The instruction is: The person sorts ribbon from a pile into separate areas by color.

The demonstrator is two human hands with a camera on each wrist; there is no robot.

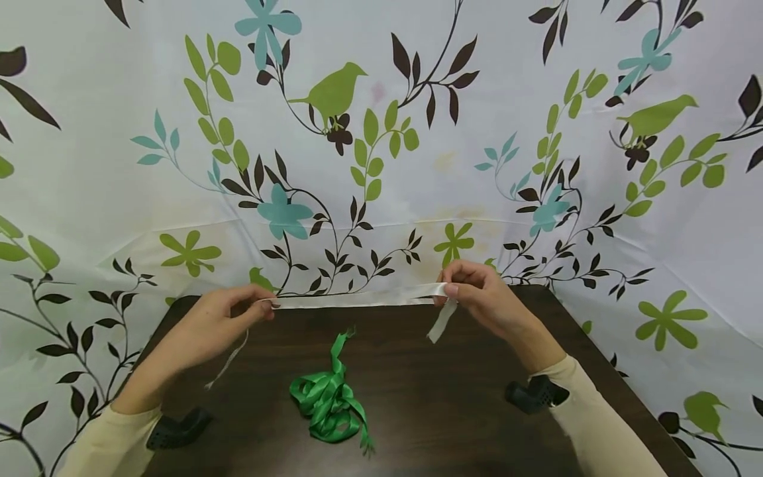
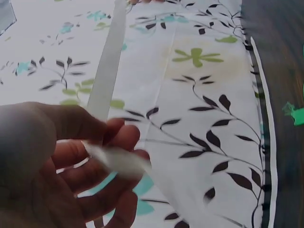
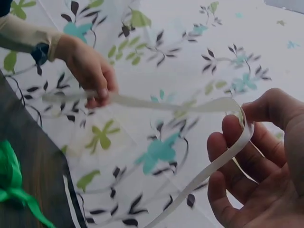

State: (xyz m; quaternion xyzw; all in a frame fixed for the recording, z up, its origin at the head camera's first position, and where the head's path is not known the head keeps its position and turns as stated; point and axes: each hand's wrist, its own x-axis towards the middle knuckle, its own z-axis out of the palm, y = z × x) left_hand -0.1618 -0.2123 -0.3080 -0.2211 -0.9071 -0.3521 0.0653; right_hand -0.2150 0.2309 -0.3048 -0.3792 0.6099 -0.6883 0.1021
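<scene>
Presumably a straightening step: left hand (image 1: 216,326) and right hand (image 1: 485,299) pinch white ribbon (image 1: 352,300) between them; next needs steady grips.

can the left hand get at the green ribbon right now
Probably yes: the green ribbon lies loosely heaped on the dark tabletop, near the left hand, and nothing covers it. That hand is pinching the white ribbon, though, so it would likely have to let go first.
</scene>
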